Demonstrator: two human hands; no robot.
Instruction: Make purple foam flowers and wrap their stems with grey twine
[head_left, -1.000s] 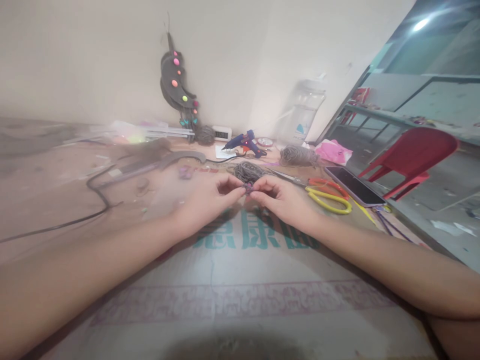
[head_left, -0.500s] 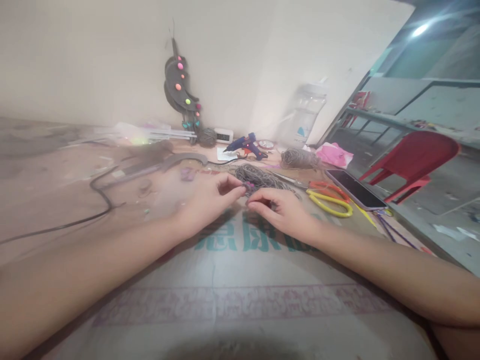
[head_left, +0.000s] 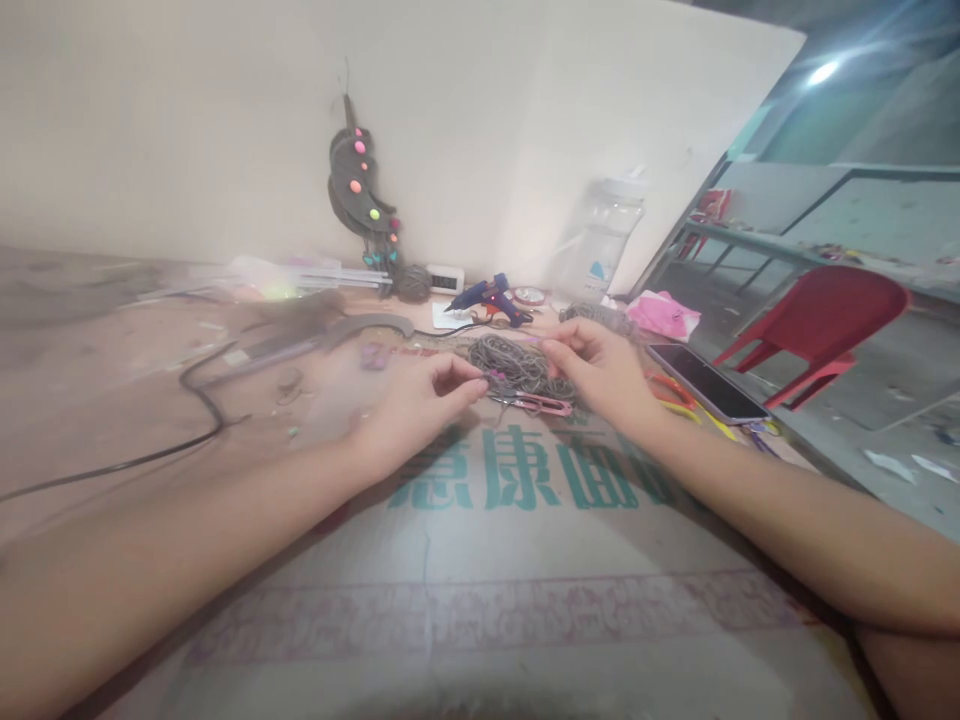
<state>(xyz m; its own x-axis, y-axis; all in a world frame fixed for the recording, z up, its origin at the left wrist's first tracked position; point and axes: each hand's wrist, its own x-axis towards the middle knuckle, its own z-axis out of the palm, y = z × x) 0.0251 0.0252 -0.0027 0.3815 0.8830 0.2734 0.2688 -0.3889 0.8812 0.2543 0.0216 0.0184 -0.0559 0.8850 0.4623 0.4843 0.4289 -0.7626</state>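
Observation:
Thumb and fingers of my left hand (head_left: 431,395) are pinched together beside a tangle of grey yarn (head_left: 517,362). A small purple bit shows at the fingertips, too small to make out. My right hand (head_left: 600,365) is also closed in a pinch, above the yarn's right side; what it holds, if anything, is too fine to tell. Small pink-handled scissors (head_left: 541,404) lie at the front of the yarn, between the hands. Orange- and yellow-handled scissors (head_left: 679,410) are partly hidden behind my right hand.
A blue glue gun (head_left: 480,296), a small clock (head_left: 445,279) and a water bottle (head_left: 606,240) stand near the wall. A phone (head_left: 709,383) lies at the right edge. A black cable (head_left: 150,455) crosses the left side. A grey crescent decoration (head_left: 352,180) hangs behind.
My right hand has moved up and to the right, away from my left hand. The pink-handled scissors now show between them. My left hand has hardly moved.

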